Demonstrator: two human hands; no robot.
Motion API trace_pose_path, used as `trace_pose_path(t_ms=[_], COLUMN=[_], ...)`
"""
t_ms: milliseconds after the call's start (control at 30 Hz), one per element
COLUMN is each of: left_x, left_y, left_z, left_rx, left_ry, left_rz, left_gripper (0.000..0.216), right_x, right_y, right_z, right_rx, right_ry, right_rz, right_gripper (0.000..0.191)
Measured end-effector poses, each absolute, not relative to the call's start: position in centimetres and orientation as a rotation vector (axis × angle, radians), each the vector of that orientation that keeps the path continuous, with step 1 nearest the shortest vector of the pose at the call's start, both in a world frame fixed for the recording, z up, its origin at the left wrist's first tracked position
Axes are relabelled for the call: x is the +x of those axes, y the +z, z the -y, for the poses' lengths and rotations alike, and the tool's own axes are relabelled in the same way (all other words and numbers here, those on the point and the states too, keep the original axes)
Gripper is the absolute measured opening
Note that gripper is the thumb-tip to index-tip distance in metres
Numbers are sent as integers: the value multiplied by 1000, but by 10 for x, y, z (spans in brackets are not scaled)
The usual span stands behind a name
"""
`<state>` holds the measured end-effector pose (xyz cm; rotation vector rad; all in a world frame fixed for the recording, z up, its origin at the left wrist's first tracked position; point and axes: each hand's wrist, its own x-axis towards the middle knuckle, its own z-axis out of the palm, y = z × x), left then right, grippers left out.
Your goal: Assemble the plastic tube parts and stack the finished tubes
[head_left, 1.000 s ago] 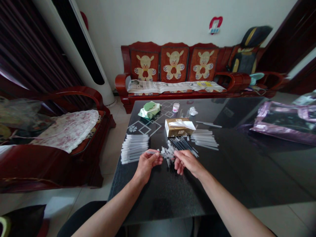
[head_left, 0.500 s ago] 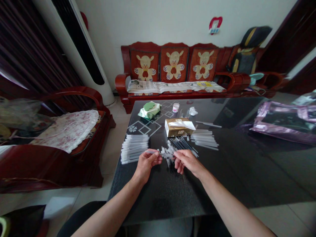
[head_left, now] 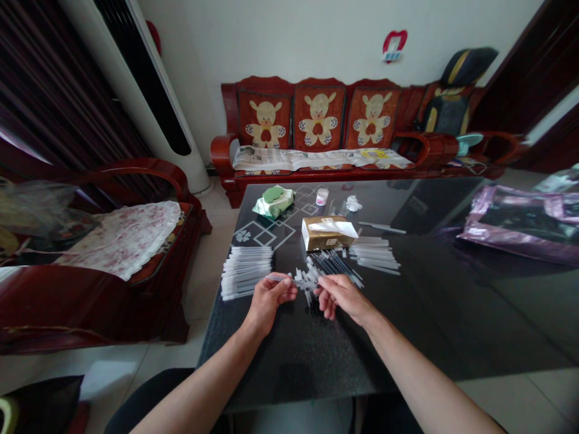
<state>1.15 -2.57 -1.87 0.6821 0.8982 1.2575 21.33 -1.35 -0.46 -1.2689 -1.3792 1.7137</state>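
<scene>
My left hand (head_left: pixel 272 295) is closed on a translucent pen barrel, held roughly level above the table. My right hand (head_left: pixel 339 294) pinches at the barrel's right end; whether it grips the barrel itself or a small clear piece such as a cap, I cannot make out. Below and between the hands is a loose heap of small clear pen caps (head_left: pixel 309 278). Dark thin pen refills (head_left: pixel 335 265) lie just behind my right hand. Left of my left hand a row of whitish pens (head_left: pixel 248 271) is laid out, and more clear barrels (head_left: pixel 375 254) lie to the right.
On the dark glossy table (head_left: pixel 325 361) stand a gold tissue box (head_left: pixel 323 241), a green wipes pack (head_left: pixel 274 202), a small white cup (head_left: pixel 322 196) and crumpled tissue (head_left: pixel 353 204). A purple-edged plastic bag (head_left: pixel 520 226) lies at right. A wooden sofa (head_left: pixel 319 123) is behind.
My right hand's lower fingers have shifted very slightly to the left. My left hand and the things on the table look the same.
</scene>
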Motion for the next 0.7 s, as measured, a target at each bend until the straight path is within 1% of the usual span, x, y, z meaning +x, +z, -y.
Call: trace_pose_path(t_ms=[200,533,700], left_x=[12,12,12], left_y=[-18,-15,-18], left_z=[27,26,26], left_rx=[693,695,697], left_ry=[1255,1245,1239], left_rz=[-894,-902,-895], left_gripper=[25,27,26], right_x=[216,209,209], right_y=[-10,-9,-7], right_z=[13,14,16], right_rx=[-1215,-1225,-1221], right_ry=[1694,1788,1808], right_rz=[1444,1382,1409], right_gripper=[39,47,46])
